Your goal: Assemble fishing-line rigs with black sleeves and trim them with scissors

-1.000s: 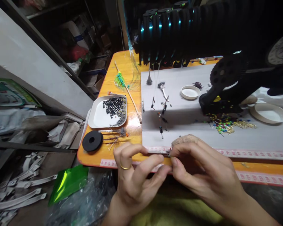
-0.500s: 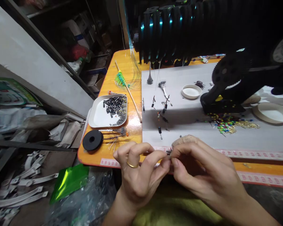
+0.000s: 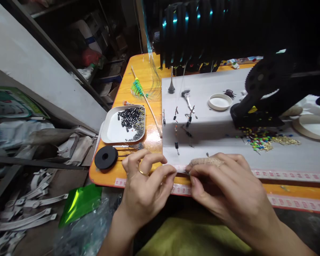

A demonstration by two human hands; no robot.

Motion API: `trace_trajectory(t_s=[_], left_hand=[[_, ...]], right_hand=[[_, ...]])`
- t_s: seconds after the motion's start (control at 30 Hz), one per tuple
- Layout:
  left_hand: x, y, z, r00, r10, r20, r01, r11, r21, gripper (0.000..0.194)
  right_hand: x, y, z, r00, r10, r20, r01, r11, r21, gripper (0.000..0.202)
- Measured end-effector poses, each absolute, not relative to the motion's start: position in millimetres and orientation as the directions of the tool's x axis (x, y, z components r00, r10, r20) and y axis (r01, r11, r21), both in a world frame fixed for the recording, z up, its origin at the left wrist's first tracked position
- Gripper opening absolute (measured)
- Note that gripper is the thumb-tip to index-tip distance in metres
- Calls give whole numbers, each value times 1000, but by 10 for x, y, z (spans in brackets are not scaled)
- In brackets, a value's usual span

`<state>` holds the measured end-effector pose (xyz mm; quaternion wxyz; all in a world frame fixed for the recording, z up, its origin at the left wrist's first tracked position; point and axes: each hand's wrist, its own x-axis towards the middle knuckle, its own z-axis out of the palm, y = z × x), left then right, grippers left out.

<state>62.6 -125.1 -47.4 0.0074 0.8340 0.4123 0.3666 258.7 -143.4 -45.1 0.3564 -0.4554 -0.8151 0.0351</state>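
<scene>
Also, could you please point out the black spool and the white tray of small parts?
Black spool [image 3: 99, 158], head view: left side of its flat face.
White tray [image 3: 111, 128], head view: its bare floor.

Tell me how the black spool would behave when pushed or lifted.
The black spool lies flat, so a push would probably slide it, not roll it. Its round rim suggests it could roll if stood on edge. Its solid-looking disc should stay stiff when lifted.

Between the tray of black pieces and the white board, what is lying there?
The lower part of a thin stick, on the orange tabletop; the head view shows it.
</scene>
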Motion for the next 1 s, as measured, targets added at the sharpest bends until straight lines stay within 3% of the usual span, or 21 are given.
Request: trace_trajectory(t_s=[0.23,0.57,0.83,1.0], left_hand=[[647,-1171,-436,390,805,446,685,-578,444,10],[574,-1073,-386,388,896,218,594,-424,684,8],[610,-1071,-419,367,896,250,597,-433,676,10],[612,-1073,-441,372,896,243,609,-434,664,10]], right_hand=[[2536,-1388,-479,-343,738,581,819,538,-199,6],[2508,-1358,-519,-274,764,585,829,496,-260,4],[2601,-1367,-598,-309,765,565,841,497,-213,6],[2601,-1399,-585,-235,784,575,852,451,-266,5]])
